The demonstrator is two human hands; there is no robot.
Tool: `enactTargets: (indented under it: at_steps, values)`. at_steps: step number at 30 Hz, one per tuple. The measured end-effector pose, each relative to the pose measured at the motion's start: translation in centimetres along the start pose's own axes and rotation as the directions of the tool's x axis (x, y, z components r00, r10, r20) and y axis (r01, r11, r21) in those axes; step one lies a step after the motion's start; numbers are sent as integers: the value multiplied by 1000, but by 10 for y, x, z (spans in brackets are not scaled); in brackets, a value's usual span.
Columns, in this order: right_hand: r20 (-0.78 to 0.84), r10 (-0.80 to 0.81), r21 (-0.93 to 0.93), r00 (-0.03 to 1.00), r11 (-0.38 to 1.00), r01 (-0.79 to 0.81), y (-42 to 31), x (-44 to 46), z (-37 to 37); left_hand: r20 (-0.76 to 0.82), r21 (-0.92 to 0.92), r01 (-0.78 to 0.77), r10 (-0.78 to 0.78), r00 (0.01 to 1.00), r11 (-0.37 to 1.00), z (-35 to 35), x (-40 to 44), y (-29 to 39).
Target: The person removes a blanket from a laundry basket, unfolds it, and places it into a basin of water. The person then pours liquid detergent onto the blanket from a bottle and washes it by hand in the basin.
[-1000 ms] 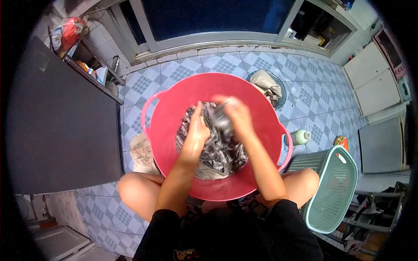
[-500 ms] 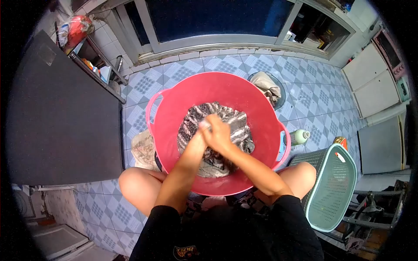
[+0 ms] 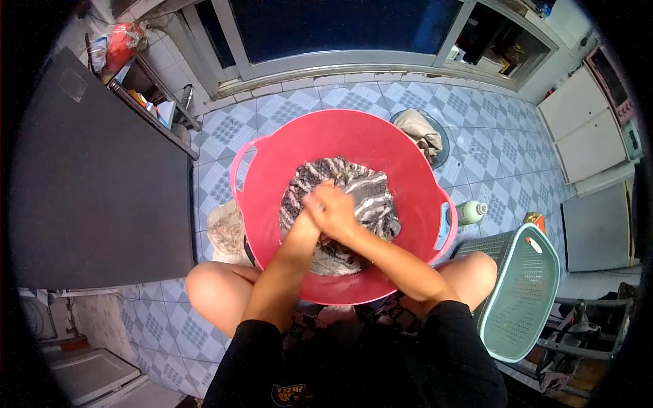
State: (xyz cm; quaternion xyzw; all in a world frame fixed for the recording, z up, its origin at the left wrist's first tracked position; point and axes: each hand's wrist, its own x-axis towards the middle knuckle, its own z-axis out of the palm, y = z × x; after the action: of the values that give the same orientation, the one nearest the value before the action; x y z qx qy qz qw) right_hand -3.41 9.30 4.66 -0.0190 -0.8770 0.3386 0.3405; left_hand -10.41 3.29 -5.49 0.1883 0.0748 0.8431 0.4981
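A large pink tub (image 3: 415, 163) with two side handles stands between my knees. Wet black, grey and white patterned cloth (image 3: 371, 200) lies bunched at its bottom. My right hand (image 3: 332, 212) is closed over my left hand (image 3: 314, 216), both pressed together above the cloth near the tub's middle. Most of my left hand is hidden beneath the right, and its fingers cannot be made out. Whatever lies between the two hands is hidden too.
A basin (image 3: 442, 139) with beige cloth sits behind the tub. To the right are a green-white bottle (image 3: 469, 213) and a green plastic basket (image 3: 520, 299). Pale cloth (image 3: 228, 231) lies left of the tub, beside a large dark panel (image 3: 102, 183).
My hands were apart over the cloth a second ago, the right one blurred; they came together and have stayed clasped. The patterned cloth lies more spread out.
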Motion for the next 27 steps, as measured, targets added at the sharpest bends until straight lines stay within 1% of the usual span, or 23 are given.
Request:
enactTargets:
  at_steps: [2,3,4,5,6,7,8,9,10,11,12,13,14,16,18,19,20,21,22,23,24,26,27]
  values:
    - [86,-181,-6,980,983,182,-8,-9,6,-188,148,17,11,982,989,11,-7,2]
    - [120,-107,-76,987,990,117,4,-7,9,-424,223,116,-11,906,968,24,-2,2]
    - [149,-30,-150,988,987,52,22,0,9,-720,239,349,-76,690,906,36,9,2]
    - [248,185,-324,951,941,-99,31,19,-4,-817,191,485,-135,560,853,48,18,4]
    - [118,218,-367,969,916,-162,62,23,-4,-875,148,579,-167,455,802,60,27,5]
    - [45,306,-228,951,930,-289,80,16,-7,-885,135,594,-174,433,793,69,31,2]
    - [36,311,-228,950,928,-295,77,15,-7,-894,121,609,-180,410,784,78,35,0]
    - [-3,316,-177,949,934,-312,67,14,-9,-891,123,612,-184,415,781,74,38,0]
    - [-34,322,-125,946,938,-324,55,10,-8,-858,188,548,-136,496,815,64,37,0]
    - [-101,241,-52,965,968,-247,36,9,-4,-820,246,479,-83,566,843,48,31,0]
    - [29,219,-6,975,976,-219,13,8,-8,-547,123,131,-43,836,984,13,9,-5]
    - [20,42,70,999,997,-44,4,-3,3,-214,161,80,-45,976,984,31,-3,10]
    - [266,-36,-56,963,997,53,-13,-7,-4,-149,404,39,23,989,914,22,-9,8]
    - [113,-74,-50,991,996,80,0,-10,9,-15,802,-83,158,987,592,5,-22,5]
    - [69,67,-143,995,988,-56,20,13,0,-426,543,160,107,898,825,14,-16,10]
    - [82,263,-295,961,928,-229,29,25,-8,-506,457,202,67,860,866,17,-2,12]
    - [-28,321,-298,947,902,-314,47,27,-9,-580,364,231,26,814,902,22,11,15]
    - [-93,291,-393,952,868,-304,62,28,-15,-628,169,319,-148,764,932,27,24,17]
    - [-79,451,-487,889,761,-429,76,27,-21,-641,-32,397,-324,696,917,32,34,19]
    - [-77,599,-577,797,625,-526,80,29,-32,-638,-5,349,-272,721,937,49,38,22]
    - [-28,671,-658,741,545,-519,84,33,-45,-617,81,317,-203,760,945,51,41,21]
    - [-65,619,-734,783,502,-458,85,37,-64,-578,271,243,-45,815,931,61,47,21]
    - [-67,618,-737,783,499,-457,90,37,-67,-575,269,242,-46,817,932,61,46,22]
